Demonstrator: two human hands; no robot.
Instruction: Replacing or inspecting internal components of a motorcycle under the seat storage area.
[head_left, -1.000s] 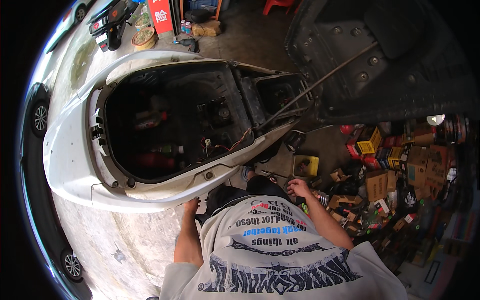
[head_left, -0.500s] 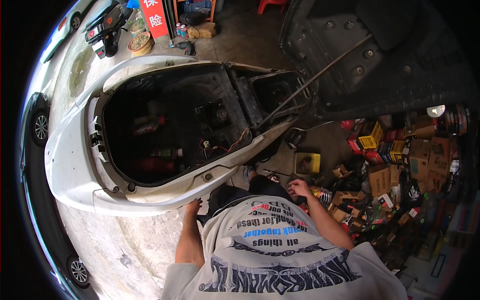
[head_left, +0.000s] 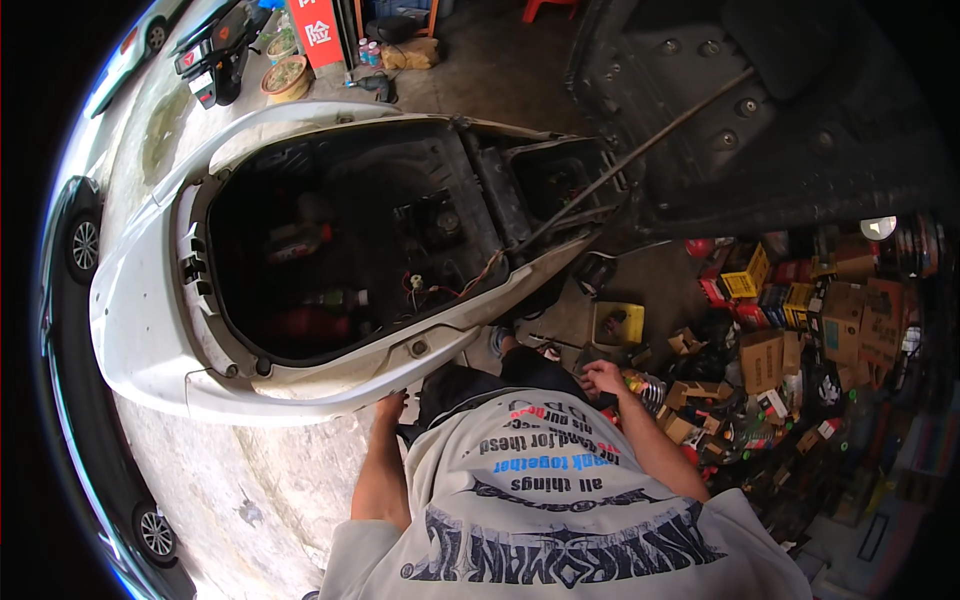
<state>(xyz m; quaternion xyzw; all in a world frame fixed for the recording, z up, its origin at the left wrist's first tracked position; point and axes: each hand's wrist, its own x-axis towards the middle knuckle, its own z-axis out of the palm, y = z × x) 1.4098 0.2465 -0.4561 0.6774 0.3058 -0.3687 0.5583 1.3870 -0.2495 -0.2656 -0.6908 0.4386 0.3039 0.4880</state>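
Observation:
The white scooter stands in front of me with its seat raised and a thin prop rod slanting up to it. Inside the dark storage bucket lie bottles, among them a red one, and loose wires near its right side. My left hand is low beside the scooter's near side panel; its fingers are partly hidden. On the right, over my lap, my right hand has curled fingers, with something dark beneath them that I cannot make out.
Cardboard boxes, bottles and bags are heaped at the right. A yellow bin stands past my right hand. Potted plants, a power drill and another scooter are at the back; parked cars line the left.
The whole view has shifted slightly. Both hands stay in nearly the same places, and the scooter, its raised seat and the bucket's contents look the same.

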